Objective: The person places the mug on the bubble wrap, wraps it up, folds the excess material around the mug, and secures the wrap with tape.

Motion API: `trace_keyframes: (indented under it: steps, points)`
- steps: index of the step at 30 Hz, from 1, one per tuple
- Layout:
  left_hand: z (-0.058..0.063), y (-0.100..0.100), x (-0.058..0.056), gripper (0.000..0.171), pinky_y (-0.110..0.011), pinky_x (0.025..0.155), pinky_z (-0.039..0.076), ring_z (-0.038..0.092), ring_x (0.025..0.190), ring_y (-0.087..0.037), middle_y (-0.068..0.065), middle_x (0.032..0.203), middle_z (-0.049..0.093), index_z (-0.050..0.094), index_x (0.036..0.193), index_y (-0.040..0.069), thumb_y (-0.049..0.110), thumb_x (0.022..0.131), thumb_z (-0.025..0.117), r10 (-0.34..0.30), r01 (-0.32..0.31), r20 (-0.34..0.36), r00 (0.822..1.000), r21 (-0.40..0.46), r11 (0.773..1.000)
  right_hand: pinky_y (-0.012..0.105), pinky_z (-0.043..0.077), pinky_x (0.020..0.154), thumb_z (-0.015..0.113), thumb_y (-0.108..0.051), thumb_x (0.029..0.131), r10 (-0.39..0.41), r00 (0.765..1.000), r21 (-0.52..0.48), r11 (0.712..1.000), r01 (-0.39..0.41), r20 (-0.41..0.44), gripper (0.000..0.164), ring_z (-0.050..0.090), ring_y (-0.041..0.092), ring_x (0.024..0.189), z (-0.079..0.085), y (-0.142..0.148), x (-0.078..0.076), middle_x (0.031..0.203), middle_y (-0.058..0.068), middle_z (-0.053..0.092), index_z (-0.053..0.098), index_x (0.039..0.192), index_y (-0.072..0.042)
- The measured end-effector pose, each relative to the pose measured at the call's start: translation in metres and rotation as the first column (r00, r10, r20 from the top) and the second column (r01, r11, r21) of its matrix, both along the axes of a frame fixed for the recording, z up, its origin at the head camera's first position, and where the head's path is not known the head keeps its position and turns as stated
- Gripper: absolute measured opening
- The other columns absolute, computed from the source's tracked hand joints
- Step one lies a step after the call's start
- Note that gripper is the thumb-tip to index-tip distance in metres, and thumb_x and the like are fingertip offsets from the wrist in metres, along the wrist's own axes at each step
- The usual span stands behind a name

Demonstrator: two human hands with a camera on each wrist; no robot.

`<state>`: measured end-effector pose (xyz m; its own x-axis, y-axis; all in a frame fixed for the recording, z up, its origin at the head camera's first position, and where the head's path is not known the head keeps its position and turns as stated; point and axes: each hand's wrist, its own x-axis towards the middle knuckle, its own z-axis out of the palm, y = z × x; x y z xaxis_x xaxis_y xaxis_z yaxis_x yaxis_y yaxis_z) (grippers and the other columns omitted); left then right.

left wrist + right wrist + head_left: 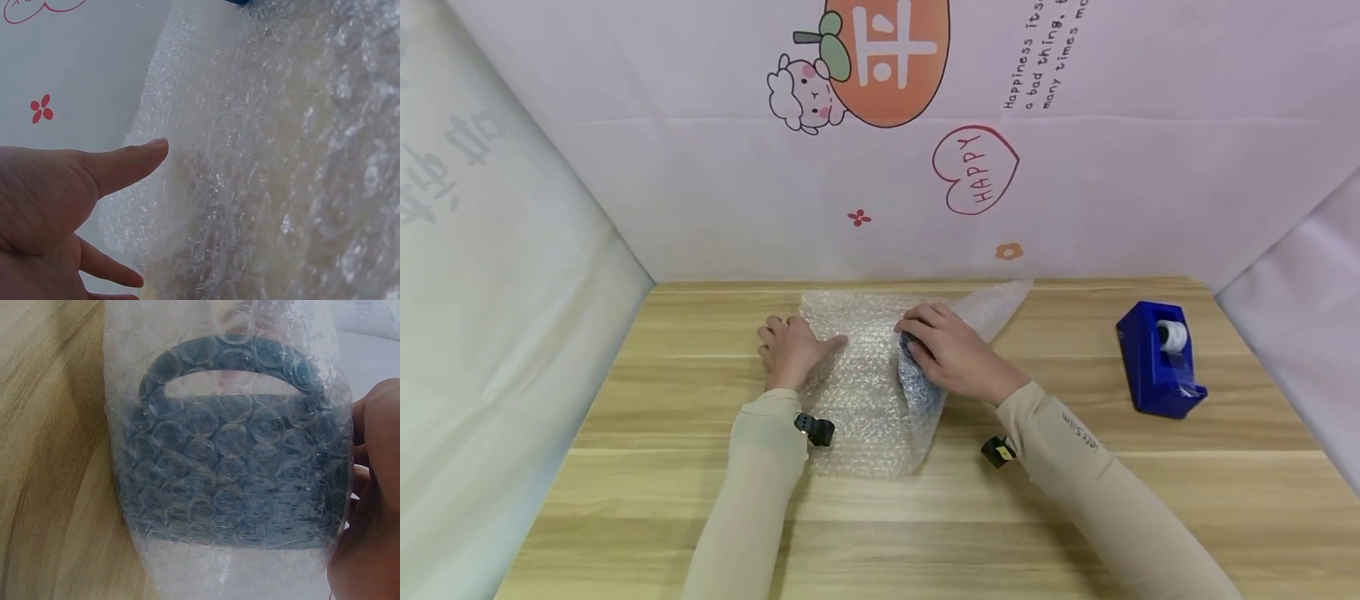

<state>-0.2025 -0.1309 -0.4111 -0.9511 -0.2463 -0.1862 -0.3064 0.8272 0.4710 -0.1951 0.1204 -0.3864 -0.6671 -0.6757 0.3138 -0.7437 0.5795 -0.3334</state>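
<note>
A sheet of bubble wrap point(859, 408) lies across the middle of the table. Under a layer of it, a blue mug point(225, 450) lies on its side, its curved handle showing through the bubbles in the right wrist view. My right hand point(958, 354) curls over the mug and grips it with the wrap around it. At the sheet's left edge is my left hand point(790, 354), fingers spread and thumb reaching over the wrap. The left wrist view shows that thumb extended beside the clear plastic, with nothing held.
To the right on the wooden table point(1000, 533) stands a blue tape dispenser point(1152, 367) with a roll of tape point(1172, 335). A loose corner of wrap rises toward the back edge. White printed cloth point(715, 183) walls off the back and sides.
</note>
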Motion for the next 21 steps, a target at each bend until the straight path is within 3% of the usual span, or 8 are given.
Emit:
trace_keyframes:
  steps: [2,5,10,12,14,16,19,21]
  points:
    - [-0.0021,0.0009,0.0000,0.064,-0.052,0.091,0.038,0.036,0.111,-0.041,-0.025,0.118,0.040,0.053,0.094,0.002,0.060,0.082,0.077,-0.002,0.002,0.013,1.000,0.001,1.000,0.045,0.045,0.105,0.056,-0.006,0.101,-0.001,1.000,-0.001,1.000,0.001,0.005,0.026,0.052,0.030,0.121,-0.0007,0.0003,0.0003,0.128,0.014,0.060,0.066,0.125,-0.001]
    - [-0.0048,0.0026,-0.0007,0.060,-0.051,0.090,0.037,0.035,0.109,-0.040,-0.023,0.115,0.039,0.049,0.087,0.005,0.058,0.083,0.077,0.002,-0.002,0.017,1.000,0.016,1.000,0.044,0.045,0.105,0.056,-0.007,0.102,-0.002,1.000,-0.004,1.000,0.002,0.001,0.026,0.052,0.030,0.121,-0.0013,0.0004,0.0007,0.127,0.013,0.060,0.066,0.125,-0.001]
    - [-0.0067,0.0026,-0.0029,0.055,-0.053,0.095,0.037,0.037,0.111,-0.039,-0.022,0.116,0.043,0.054,0.096,0.003,0.049,0.082,0.081,0.013,-0.012,-0.004,1.000,0.080,0.997,0.044,0.045,0.103,0.055,-0.006,0.102,0.000,1.000,-0.003,1.000,0.000,-0.004,0.026,0.052,0.030,0.119,-0.0010,-0.0005,0.0014,0.126,0.014,0.060,0.066,0.125,0.000]
    - [-0.0068,0.0016,-0.0042,0.052,-0.053,0.096,0.041,0.044,0.110,-0.039,-0.022,0.115,0.051,0.058,0.103,0.001,0.040,0.081,0.084,0.010,-0.004,-0.044,0.999,0.133,0.991,0.045,0.045,0.104,0.055,-0.006,0.102,-0.001,1.000,-0.002,1.000,0.001,-0.004,0.027,0.052,0.031,0.120,-0.0009,-0.0005,0.0014,0.127,0.014,0.060,0.066,0.126,0.000]
    - [-0.0065,0.0007,-0.0055,0.047,-0.050,0.093,0.046,0.053,0.104,-0.037,-0.019,0.111,0.058,0.060,0.105,0.000,0.031,0.080,0.085,-0.003,0.020,-0.093,0.996,0.187,0.982,0.045,0.044,0.105,0.055,-0.006,0.102,-0.003,1.000,-0.004,1.000,0.003,-0.002,0.027,0.052,0.031,0.121,-0.0012,-0.0002,0.0011,0.128,0.015,0.060,0.066,0.126,0.000]
    - [-0.0057,0.0001,-0.0064,0.036,-0.045,0.083,0.051,0.059,0.092,-0.033,-0.016,0.100,0.063,0.062,0.099,-0.001,0.022,0.081,0.083,-0.024,0.058,-0.138,0.990,0.247,0.967,0.046,0.043,0.107,0.055,-0.007,0.101,-0.005,1.000,-0.008,1.000,0.005,0.001,0.028,0.051,0.032,0.124,-0.0017,0.0002,0.0008,0.129,0.016,0.060,0.065,0.126,0.000]
    - [-0.0032,-0.0010,-0.0080,0.024,-0.038,0.069,0.050,0.057,0.077,-0.025,-0.010,0.085,0.062,0.060,0.085,0.002,0.016,0.082,0.079,-0.069,0.130,-0.204,0.976,0.297,0.946,0.047,0.042,0.109,0.055,-0.007,0.101,-0.006,1.000,-0.014,1.000,0.006,0.002,0.028,0.050,0.033,0.126,-0.0024,0.0005,0.0002,0.130,0.016,0.060,0.065,0.127,0.000]
    - [-0.0007,-0.0012,-0.0083,0.021,-0.037,0.066,0.049,0.055,0.075,-0.024,-0.009,0.083,0.060,0.058,0.082,0.004,0.013,0.084,0.077,-0.101,0.174,-0.226,0.969,0.328,0.929,0.047,0.041,0.109,0.055,-0.007,0.101,-0.006,1.000,-0.015,1.000,0.006,0.002,0.028,0.050,0.033,0.127,-0.0029,0.0004,0.0002,0.130,0.017,0.060,0.065,0.127,0.000]
